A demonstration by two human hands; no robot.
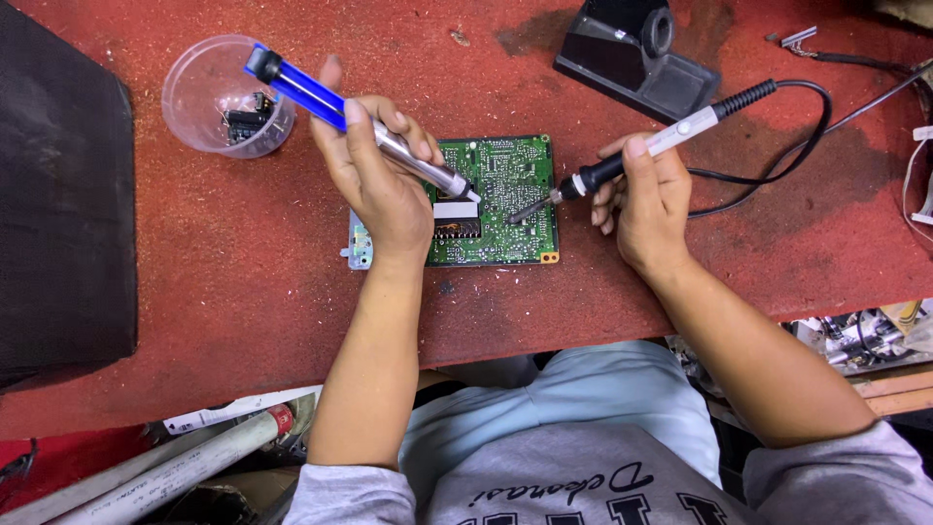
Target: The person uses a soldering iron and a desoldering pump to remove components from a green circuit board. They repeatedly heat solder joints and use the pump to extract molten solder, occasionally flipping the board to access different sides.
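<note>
Red felt-like covering, dusted with pale specks, spreads over the table (243, 272), and a big black slab (58, 194) lies at its left edge. At the far side sits a black soldering-iron stand (637, 58), empty, with a black cable (777, 165) looping from near it to the tool in use. A clear plastic cup (219, 92) stands far left, holding a few small dark components.

Near the table's middle lies a green circuit board (505, 209), flat, component side up, with a black finned part (457, 228) on its left half. The left hand (374, 180) rests over the board's left edge, its fingers (389, 131) clamped around a blue and silver desoldering pump (350, 112) that slants down so its white nozzle sits right at the board beside the finned part. The right hand (646, 199) hovers just off the board's right edge, fingers (632, 151) closed pen-style on a soldering iron (632, 156) whose tip touches the board near its centre.

Judging from this, the work is mid-way: iron on a joint, pump poised close by, parts already in the cup, and many components on the board in place. Whether solder at the touched joint has melted is too small to tell.
</note>
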